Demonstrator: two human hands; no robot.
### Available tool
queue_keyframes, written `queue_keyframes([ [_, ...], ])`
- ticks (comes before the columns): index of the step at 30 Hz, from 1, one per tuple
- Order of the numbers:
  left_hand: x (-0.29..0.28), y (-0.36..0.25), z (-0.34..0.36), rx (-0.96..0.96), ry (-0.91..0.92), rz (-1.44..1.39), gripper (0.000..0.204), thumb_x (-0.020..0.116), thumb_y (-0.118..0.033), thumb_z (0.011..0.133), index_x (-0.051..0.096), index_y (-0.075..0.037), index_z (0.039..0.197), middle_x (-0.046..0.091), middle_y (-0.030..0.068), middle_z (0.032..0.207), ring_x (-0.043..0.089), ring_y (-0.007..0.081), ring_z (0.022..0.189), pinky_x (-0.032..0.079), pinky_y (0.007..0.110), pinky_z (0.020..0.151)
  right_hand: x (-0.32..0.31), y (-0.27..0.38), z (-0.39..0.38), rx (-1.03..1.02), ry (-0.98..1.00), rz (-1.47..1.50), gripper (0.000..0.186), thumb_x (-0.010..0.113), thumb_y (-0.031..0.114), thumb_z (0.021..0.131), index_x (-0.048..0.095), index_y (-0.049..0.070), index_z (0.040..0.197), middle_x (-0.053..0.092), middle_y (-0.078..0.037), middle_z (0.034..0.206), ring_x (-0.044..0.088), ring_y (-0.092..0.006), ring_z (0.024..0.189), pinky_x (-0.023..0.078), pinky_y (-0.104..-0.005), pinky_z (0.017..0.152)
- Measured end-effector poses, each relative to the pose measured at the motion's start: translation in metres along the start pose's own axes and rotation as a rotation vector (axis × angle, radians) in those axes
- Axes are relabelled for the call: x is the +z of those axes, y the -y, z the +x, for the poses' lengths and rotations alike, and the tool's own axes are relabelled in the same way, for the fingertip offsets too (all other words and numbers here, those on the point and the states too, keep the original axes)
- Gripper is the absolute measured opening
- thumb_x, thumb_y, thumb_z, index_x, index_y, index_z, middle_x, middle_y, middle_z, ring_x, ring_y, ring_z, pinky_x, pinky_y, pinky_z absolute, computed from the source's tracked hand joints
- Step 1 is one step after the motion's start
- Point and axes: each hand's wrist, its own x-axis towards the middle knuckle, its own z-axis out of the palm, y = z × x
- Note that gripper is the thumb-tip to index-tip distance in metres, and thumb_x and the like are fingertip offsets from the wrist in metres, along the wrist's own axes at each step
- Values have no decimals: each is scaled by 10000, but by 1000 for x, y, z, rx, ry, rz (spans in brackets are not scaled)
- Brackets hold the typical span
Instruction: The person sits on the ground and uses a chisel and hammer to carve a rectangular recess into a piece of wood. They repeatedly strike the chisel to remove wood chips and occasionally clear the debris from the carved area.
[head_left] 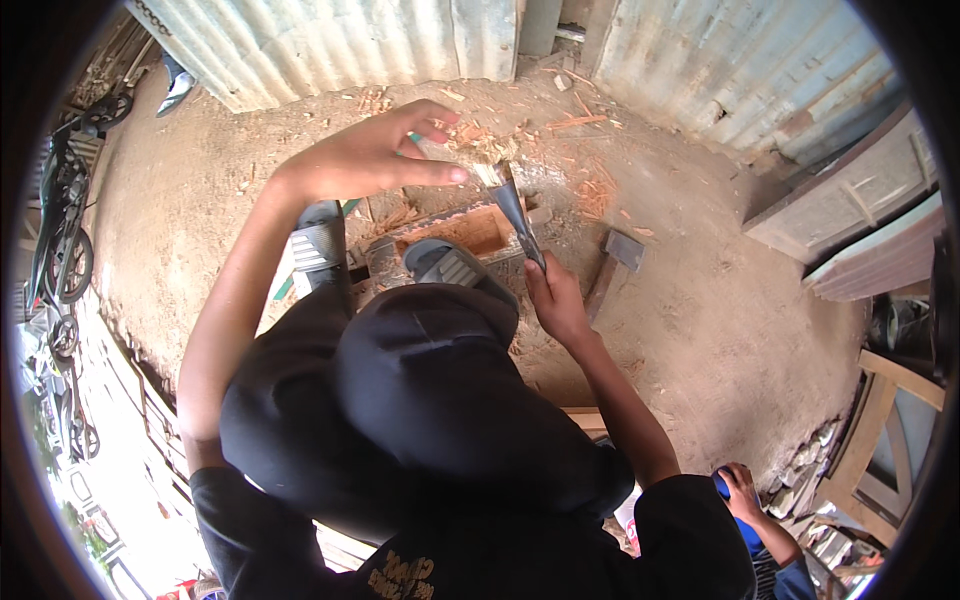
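In my right hand (556, 300) is a dark-handled brush (518, 215), its pale, streaky, bristle-like end pointing away from me. My left hand (375, 155) is stretched out over the ground with its fingers apart, holding nothing. Its thumb reaches close to the brush's pale end. Beneath the brush lies a wooden block (385, 262) with a reddish hollow (470, 232) cut into it. My sandalled foot (450, 265) rests against the block's near side and hides part of it. To the right, a hammer (625, 250) with a blocky metal head lies on the ground.
Wood chips (590, 190) litter the dirt around the block. Corrugated metal sheets (350, 50) stand at the far side, and wooden boards (850, 205) lean at right. Motorcycles (65, 240) are parked at far left. Another person's hand (738, 490) shows at lower right.
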Motion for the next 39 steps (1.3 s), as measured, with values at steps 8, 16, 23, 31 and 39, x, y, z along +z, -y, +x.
queue_keyframes([
  [8, -9, -38, -22, 250, -152, -162, 585, 697, -278, 781, 475, 50, 1211, 615, 122, 1001, 578, 123, 641, 477, 251, 571, -16, 91, -4, -111, 7, 90, 243, 462, 216, 941, 452, 15, 804, 450, -51, 538, 429, -109, 477, 360, -286, 463],
  [16, -9, -42, -35, 260, -275, 60, 497, 655, -344, 804, 566, 61, 1077, 651, 150, 892, 618, 177, 803, 472, 288, 762, -19, 90, -7, -90, 51, 42, 195, 474, 207, 933, 495, 19, 883, 455, -85, 560, 431, -177, 489, 364, -306, 484],
  [23, -23, -22, -29, 182, -462, -392, 541, 538, -473, 855, 584, 52, 979, 606, 108, 753, 573, 111, 614, 473, 261, 645, -50, 152, 24, 13, 308, 537, 263, 426, 277, 957, 489, 44, 852, 370, 50, 616, 356, -35, 551, 316, -196, 505],
  [31, -36, -4, -50, 241, -643, -996, 285, 440, -313, 921, 538, -49, 963, 535, 69, 910, 563, 163, 728, 467, 295, 670, -58, 251, 98, 77, 708, 208, 235, 485, 258, 912, 500, 29, 859, 520, -16, 642, 483, -90, 528, 390, -229, 493],
  [39, -23, 11, -66, 109, -598, -649, 269, 548, -158, 874, 532, 28, 1068, 607, 113, 889, 585, 162, 686, 487, 271, 601, -3, 225, 155, 72, 855, -120, 294, 532, 279, 896, 545, 24, 1042, 616, -81, 953, 593, -159, 922, 463, -305, 809],
])
